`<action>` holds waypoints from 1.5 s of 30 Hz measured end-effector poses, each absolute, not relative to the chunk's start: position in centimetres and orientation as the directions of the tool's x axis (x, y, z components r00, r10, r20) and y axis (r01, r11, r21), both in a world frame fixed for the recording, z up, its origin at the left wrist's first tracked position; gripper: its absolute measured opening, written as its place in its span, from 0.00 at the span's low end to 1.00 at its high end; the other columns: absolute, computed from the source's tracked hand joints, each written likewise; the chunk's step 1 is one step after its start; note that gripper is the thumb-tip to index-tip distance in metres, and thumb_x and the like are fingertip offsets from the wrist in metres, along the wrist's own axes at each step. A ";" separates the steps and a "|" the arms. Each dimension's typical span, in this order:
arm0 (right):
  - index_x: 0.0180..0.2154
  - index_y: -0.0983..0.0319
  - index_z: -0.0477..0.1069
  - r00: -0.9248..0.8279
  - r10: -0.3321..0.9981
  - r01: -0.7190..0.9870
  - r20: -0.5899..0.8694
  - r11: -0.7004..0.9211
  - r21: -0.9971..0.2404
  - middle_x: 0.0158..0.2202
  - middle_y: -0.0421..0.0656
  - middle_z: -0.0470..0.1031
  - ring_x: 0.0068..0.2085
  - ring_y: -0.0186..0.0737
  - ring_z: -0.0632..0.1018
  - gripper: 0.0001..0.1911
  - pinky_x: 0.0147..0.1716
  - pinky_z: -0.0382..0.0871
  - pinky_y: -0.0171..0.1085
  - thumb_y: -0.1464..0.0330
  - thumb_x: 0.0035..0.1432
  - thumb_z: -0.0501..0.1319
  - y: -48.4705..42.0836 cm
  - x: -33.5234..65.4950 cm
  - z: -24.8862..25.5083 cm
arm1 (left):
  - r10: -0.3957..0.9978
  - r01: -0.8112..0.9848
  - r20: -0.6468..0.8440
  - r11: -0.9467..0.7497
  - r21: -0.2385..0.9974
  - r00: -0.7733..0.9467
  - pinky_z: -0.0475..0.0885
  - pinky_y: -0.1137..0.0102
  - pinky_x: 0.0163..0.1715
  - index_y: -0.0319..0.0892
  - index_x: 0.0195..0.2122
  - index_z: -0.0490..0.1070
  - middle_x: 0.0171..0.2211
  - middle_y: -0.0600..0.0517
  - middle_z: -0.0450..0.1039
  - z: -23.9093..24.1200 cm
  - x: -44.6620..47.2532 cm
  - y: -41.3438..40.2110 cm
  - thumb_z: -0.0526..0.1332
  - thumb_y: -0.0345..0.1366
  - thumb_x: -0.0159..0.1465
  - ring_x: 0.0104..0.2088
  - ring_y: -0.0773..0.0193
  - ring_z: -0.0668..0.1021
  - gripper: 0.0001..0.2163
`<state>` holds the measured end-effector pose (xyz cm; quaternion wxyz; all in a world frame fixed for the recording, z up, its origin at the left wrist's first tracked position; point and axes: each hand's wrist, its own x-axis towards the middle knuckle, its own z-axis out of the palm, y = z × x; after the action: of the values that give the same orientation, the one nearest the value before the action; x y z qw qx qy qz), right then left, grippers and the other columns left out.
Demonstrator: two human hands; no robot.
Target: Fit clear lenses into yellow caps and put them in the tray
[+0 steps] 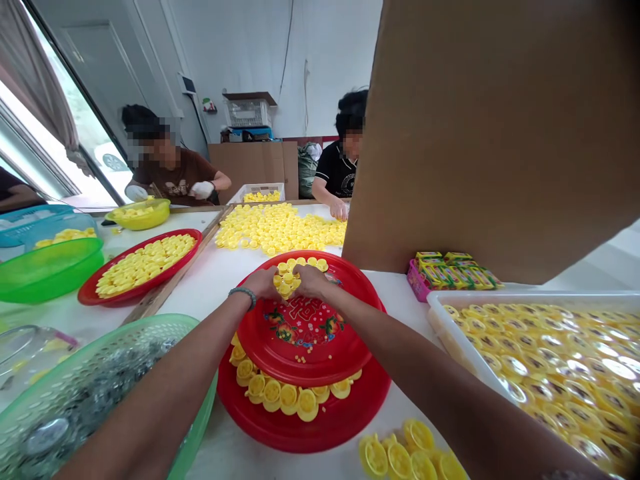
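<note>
A pale wall point(330, 40) backs the room; before it spreads a white table point(397, 293), a brown cardboard panel point(490, 133) upright at right. A lower red tray point(285, 440) sits beneath an upper red tray point(300, 370), over which left hand point(263, 283) and right hand point(311, 281) clamp their grip around clustered yellow pieces point(287, 283).

Pale wall point(335, 40); grey curtain point(35, 70) beside a bright opening point(37, 140), perhaps a window.
</note>
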<state>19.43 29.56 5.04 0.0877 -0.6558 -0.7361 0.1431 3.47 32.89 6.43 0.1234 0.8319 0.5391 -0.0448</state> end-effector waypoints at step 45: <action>0.46 0.61 0.62 -0.228 0.954 0.941 -0.197 0.164 -0.294 0.41 0.47 0.68 0.39 0.44 0.73 0.21 0.34 0.67 0.37 0.76 0.47 0.59 -3.1 17.9 4.5 | 0.807 0.751 -0.182 -0.404 0.523 0.562 0.66 0.68 0.34 0.47 0.40 0.66 0.38 0.51 0.71 3.8 2.1 1.3 0.66 0.36 0.53 0.37 0.56 0.74 0.14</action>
<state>17.91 -3.07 4.50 0.0168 -0.6210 -0.7628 0.1793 2.12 1.27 3.83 0.2849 0.8365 0.4654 0.0495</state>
